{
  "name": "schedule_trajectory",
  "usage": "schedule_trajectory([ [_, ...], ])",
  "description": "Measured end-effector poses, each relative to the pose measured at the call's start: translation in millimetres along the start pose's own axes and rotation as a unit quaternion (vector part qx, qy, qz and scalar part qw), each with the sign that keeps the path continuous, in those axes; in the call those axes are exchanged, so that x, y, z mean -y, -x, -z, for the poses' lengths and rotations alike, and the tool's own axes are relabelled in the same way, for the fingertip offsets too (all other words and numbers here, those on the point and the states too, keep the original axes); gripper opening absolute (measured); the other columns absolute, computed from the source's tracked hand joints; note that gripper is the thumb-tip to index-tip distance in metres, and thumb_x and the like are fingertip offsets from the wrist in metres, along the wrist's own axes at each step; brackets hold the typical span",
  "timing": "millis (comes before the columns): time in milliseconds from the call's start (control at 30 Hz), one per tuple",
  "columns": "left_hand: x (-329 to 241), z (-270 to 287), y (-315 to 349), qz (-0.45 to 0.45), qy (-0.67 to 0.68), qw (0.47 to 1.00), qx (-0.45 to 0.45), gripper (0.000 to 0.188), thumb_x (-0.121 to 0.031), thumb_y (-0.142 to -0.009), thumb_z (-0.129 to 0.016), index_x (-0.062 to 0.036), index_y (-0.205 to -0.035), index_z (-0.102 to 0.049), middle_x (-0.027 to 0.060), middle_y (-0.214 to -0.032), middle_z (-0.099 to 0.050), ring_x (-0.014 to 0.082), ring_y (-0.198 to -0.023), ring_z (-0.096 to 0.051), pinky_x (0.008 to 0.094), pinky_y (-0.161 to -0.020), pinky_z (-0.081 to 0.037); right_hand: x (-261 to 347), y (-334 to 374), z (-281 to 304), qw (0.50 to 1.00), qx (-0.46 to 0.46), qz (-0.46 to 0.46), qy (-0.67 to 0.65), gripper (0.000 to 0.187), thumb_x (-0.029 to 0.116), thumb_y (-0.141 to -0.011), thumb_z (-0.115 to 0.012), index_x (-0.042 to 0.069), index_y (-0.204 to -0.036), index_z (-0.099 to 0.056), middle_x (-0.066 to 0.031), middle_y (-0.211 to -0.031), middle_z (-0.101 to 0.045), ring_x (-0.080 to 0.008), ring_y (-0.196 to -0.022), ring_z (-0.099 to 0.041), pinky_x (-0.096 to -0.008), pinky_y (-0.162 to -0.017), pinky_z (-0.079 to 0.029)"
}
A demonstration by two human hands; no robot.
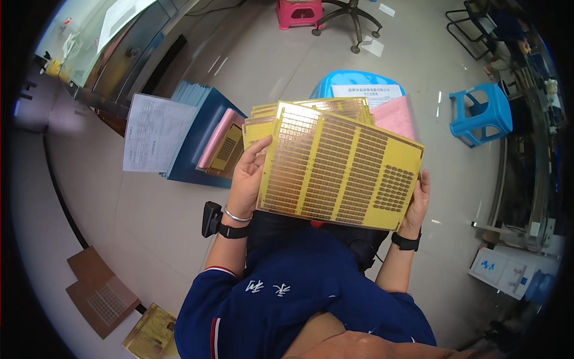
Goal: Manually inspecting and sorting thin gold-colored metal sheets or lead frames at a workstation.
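Observation:
A large yellow circuit board panel (341,164), covered with rows of small dark patterns, is held up over my lap. My left hand (250,173) is closed on its left edge, thumb at the upper side. At the opposite edge my right hand (418,200) grips the panel, its fingers partly hidden behind it. The panel tilts slightly down to the right. Just beyond it, more yellow panels (353,107) lie in an uneven stack, mostly covered by the held one.
A blue stool (344,79) bears papers and a pink sheet (394,116). To the left stands a blue bin (200,146) with panels and a printed sheet (156,131). Another blue stool (481,113) is at right, a pink stool (299,13) farther off. Brown boards (104,296) lie lower left.

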State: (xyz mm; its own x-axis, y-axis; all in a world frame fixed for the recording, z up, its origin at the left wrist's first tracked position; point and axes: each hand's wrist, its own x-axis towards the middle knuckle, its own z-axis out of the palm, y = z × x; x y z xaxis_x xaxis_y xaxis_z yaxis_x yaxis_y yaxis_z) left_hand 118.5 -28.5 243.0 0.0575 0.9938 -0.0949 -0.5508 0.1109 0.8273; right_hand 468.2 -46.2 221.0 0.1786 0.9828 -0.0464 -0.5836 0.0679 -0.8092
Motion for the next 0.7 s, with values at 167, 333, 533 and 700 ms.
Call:
schedule_trajectory([
  [167, 0.3, 3.6, -0.5, 0.01, 0.057, 0.998, -0.01, 0.04, -0.007, -0.093, -0.046, -0.0016, -0.132, -0.039, 0.014, -0.111, -0.06, 0.014, -0.101, -0.057, 0.0265, -0.087, -0.046, 2.5, 1.2, -13.3, 1.0, -0.022, -0.003, -0.021, 0.029, 0.006, -0.095, -0.038, 0.006, -0.12, -0.053, -0.012, -0.12, -0.055, -0.02, -0.104, -0.058, -0.0325, -0.087, -0.052],
  [333, -1.8, 0.4, -1.2, 0.026, 0.122, 0.992, -0.013, 0.039, -0.009, -0.094, -0.044, -0.0007, -0.132, -0.038, 0.0133, -0.113, -0.059, 0.0134, -0.104, -0.056, 0.0253, -0.089, -0.045, 4.0, -0.8, -12.0, 1.0, -0.019, -0.003, -0.005, 0.03, 0.007, -0.095, -0.038, 0.006, -0.124, -0.048, -0.0126, -0.122, -0.054, -0.0208, -0.107, -0.056, -0.0336, -0.089, -0.051],
  [533, 7.0, 7.7, -1.4, 0.015, 0.057, 0.998, -0.003, 0.04, -0.011, -0.094, -0.047, -0.001, -0.132, -0.04, 0.0117, -0.118, -0.056, 0.0134, -0.105, -0.055, 0.0257, -0.091, -0.043, 3.7, 0.4, -22.6, 0.999, -0.032, 0.007, -0.006, 0.03, 0.008, -0.095, -0.039, 0.005, -0.124, -0.047, -0.0132, -0.122, -0.053, -0.0211, -0.107, -0.056, -0.0338, -0.09, -0.049],
  [700, 6.0, 8.4, -2.3, 0.009, 0.03, 0.999, -0.028, 0.039, -0.01, -0.093, -0.047, -0.0002, -0.131, -0.041, 0.0106, -0.117, -0.057, 0.0125, -0.104, -0.055, 0.0255, -0.089, -0.045, 5.6, 1.0, -25.8, 0.999, -0.036, 0.012, -0.01, 0.031, 0.007, -0.095, -0.041, 0.006, -0.125, -0.047, -0.0131, -0.121, -0.054, -0.021, -0.108, -0.055, -0.0337, -0.091, -0.048],
])
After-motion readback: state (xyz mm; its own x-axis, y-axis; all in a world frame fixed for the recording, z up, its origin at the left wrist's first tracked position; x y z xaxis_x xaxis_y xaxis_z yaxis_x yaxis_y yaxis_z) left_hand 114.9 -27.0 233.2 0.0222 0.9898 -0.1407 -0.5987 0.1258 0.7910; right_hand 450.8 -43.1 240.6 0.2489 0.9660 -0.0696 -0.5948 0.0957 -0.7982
